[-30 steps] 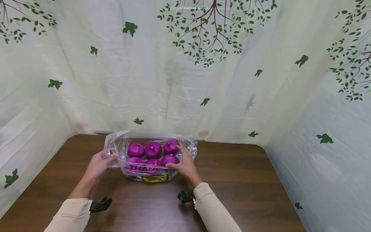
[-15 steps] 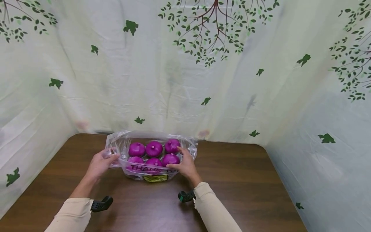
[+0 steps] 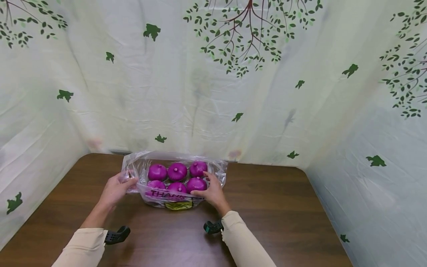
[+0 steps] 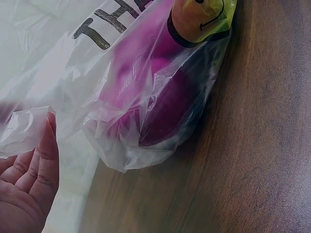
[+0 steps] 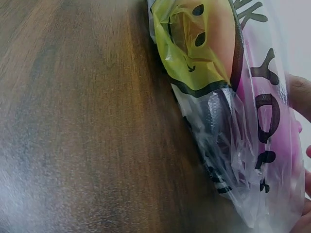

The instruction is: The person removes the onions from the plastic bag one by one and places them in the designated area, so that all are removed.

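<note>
Slightly toward the person, the right hand (image 3: 213,191) had shifted at the right end of a clear plastic bag (image 3: 135,164), while the left hand (image 3: 115,189) and the bag had hardly moved. Six purple onions (image 3: 176,171) sat inside the bag in two rows of three. At the bag's left end, the left hand pinched a fold of its film. At its right end, the right hand's thumb and forefinger spread around the front right onion (image 3: 197,184); whether they gripped it could not be told. Across the bag's front ran the word THANK above a yellow printed patch (image 3: 179,205) with a smiling face. Under the bag was a brown wooden table (image 3: 277,207); behind it hung a pale curtain (image 3: 207,92) with printed leaves.
</note>
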The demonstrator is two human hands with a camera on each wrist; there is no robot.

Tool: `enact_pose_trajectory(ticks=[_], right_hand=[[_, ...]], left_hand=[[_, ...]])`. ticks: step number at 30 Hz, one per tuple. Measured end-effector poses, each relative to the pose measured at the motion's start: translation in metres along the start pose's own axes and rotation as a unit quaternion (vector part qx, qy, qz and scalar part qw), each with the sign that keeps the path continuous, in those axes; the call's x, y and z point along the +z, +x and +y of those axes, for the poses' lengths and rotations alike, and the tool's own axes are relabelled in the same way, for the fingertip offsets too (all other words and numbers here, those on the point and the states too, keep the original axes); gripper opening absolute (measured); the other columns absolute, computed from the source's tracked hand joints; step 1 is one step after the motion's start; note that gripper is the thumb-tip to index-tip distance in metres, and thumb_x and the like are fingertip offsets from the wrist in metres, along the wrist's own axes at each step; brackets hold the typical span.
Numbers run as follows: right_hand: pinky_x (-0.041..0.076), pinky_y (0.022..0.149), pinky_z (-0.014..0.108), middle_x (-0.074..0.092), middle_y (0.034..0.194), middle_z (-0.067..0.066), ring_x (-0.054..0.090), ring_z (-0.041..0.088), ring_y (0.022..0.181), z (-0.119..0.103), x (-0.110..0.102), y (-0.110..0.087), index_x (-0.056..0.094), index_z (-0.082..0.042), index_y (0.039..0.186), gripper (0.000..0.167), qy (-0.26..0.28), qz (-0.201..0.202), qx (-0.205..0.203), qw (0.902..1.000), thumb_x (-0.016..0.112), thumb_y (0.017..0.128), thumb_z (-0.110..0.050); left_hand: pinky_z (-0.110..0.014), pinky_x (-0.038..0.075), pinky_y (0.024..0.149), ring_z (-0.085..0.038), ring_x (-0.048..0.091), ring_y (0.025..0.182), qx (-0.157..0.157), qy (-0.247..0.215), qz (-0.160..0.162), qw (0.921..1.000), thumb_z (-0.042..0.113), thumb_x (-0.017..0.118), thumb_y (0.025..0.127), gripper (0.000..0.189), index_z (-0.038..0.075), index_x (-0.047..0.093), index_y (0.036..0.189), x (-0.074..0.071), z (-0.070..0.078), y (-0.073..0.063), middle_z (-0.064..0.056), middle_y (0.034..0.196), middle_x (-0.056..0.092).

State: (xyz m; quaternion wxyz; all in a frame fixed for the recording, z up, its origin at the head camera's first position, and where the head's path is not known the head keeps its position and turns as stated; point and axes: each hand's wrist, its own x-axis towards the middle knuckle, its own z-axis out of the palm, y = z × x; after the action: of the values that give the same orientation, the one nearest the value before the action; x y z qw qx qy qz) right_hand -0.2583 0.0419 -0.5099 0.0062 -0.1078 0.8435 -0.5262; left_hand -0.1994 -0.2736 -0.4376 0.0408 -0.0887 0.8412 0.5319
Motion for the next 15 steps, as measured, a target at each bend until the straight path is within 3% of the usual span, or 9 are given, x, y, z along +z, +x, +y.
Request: enact_pose_trajectory(ticks=[15], right_hand=[[0.039,0.102,0.048,0.052,0.131,0.016,0.047,0.032,0.123,0.0085,0.0059,0.0002,0.047,-0.004,0.137,0.085,-0.016,-0.002,0.001,0.9999,0.089,0.067,-0.027]], left_hand=[[-0.029,0.048,0.072,-0.011,0.057,0.078,-0.001,0.01,0.006,0.9999,0.032,0.054,0.099,0.064,-0.01,0.032,0.142,0.0026,-0.0007,-0.0006,-0.007,0.092,0.064]])
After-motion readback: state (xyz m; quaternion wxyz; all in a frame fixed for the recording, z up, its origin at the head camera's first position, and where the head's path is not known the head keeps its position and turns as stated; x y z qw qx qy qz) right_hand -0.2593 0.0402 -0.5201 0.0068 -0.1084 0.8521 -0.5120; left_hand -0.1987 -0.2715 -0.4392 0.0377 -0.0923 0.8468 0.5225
